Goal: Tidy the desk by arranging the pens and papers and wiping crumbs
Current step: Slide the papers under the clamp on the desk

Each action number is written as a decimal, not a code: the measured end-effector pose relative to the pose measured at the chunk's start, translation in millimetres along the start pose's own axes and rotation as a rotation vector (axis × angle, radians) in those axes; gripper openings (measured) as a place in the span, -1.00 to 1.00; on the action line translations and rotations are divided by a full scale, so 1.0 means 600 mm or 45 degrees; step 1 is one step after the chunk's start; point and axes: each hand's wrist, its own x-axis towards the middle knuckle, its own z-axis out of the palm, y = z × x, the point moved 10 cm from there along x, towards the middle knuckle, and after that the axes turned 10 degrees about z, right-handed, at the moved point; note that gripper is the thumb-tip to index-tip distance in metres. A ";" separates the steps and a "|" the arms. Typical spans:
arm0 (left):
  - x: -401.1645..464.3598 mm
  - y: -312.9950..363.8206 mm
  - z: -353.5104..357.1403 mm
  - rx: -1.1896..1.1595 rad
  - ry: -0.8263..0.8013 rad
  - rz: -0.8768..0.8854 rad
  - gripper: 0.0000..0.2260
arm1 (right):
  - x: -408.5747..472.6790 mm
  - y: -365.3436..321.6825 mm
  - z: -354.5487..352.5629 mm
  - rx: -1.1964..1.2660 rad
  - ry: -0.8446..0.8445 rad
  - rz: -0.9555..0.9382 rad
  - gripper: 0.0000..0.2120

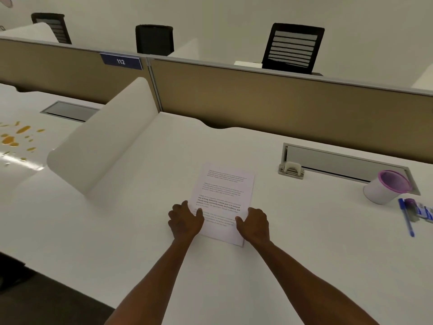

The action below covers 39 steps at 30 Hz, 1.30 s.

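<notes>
A printed stack of papers [223, 198] lies flat in the middle of the white desk [304, 242]. My left hand [185, 220] rests against the sheets' lower left edge, fingers spread and its thumb on the paper. At the lower right edge, my right hand [254, 222] touches the paper with relaxed fingers. A white pen cup with a purple rim [386, 187] lies tipped on its side at the far right. Beside it are a blue pen [407, 218] and a few small stationery items [421, 213].
A curved white divider [105, 141] stands left of the papers. Behind runs a tan partition [281, 102] and a grey cable tray [339, 163]. The neighbouring desk on the left carries orange-yellow spots [16, 137]. Black chairs [293, 48] stand beyond the partition.
</notes>
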 end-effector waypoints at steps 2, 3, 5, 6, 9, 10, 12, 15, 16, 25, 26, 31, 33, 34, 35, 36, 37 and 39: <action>0.003 0.001 0.001 -0.008 -0.003 0.003 -0.43 | 0.006 -0.004 0.002 -0.015 -0.002 0.007 -0.55; 0.004 0.002 0.002 -0.018 -0.010 0.008 -0.44 | 0.008 -0.005 0.004 -0.014 -0.008 0.015 -0.55; 0.006 0.003 0.005 -0.041 -0.021 0.012 -0.43 | 0.010 -0.004 0.007 -0.013 -0.016 0.033 -0.54; 0.008 0.002 0.005 -0.060 -0.020 -0.001 -0.42 | 0.011 -0.002 0.009 -0.025 -0.014 0.037 -0.55; 0.017 -0.011 0.005 -0.167 -0.012 -0.079 -0.40 | 0.012 0.002 0.012 -0.044 -0.003 0.043 -0.57; 0.021 -0.016 0.007 -0.216 -0.010 -0.104 -0.40 | 0.012 0.002 0.013 -0.043 -0.001 0.043 -0.57; 0.028 -0.026 0.007 -0.362 0.003 -0.159 -0.42 | 0.011 0.002 0.012 -0.038 0.003 0.042 -0.57; 0.037 -0.030 0.002 -0.475 0.016 -0.205 -0.52 | 0.011 0.003 0.013 -0.010 0.007 0.042 -0.59; 0.040 -0.027 -0.001 -0.460 0.008 -0.191 -0.57 | 0.011 0.003 0.013 -0.011 0.007 0.037 -0.60; 0.039 -0.005 -0.004 -0.404 -0.015 -0.051 -0.70 | 0.018 0.009 0.017 -0.016 0.018 0.030 -0.60; 0.038 -0.006 -0.002 -0.428 -0.019 -0.056 -0.69 | 0.018 0.009 0.017 -0.019 0.018 0.030 -0.61; 0.038 -0.026 0.007 -0.625 -0.024 -0.142 -0.68 | 0.022 0.012 0.019 0.004 0.035 0.012 -0.69; 0.040 -0.036 0.010 -0.745 -0.032 -0.199 -0.70 | 0.025 0.016 0.006 0.156 0.084 0.033 -0.71; 0.043 -0.043 0.012 -0.785 -0.038 -0.215 -0.70 | 0.028 0.019 -0.004 0.235 0.102 0.059 -0.66; 0.046 -0.048 0.014 -0.810 -0.049 -0.226 -0.71 | 0.032 0.019 -0.015 0.293 0.123 0.066 -0.59; 0.049 -0.054 0.015 -0.833 -0.057 -0.235 -0.71 | 0.038 0.015 -0.029 0.329 0.146 0.055 -0.56; 0.052 -0.062 0.018 -0.855 -0.067 -0.251 -0.73 | 0.047 0.009 -0.044 0.363 0.183 0.025 -0.55; 0.057 -0.071 0.022 -0.903 -0.082 -0.275 -0.76 | 0.070 -0.007 -0.074 0.420 0.241 -0.037 -0.55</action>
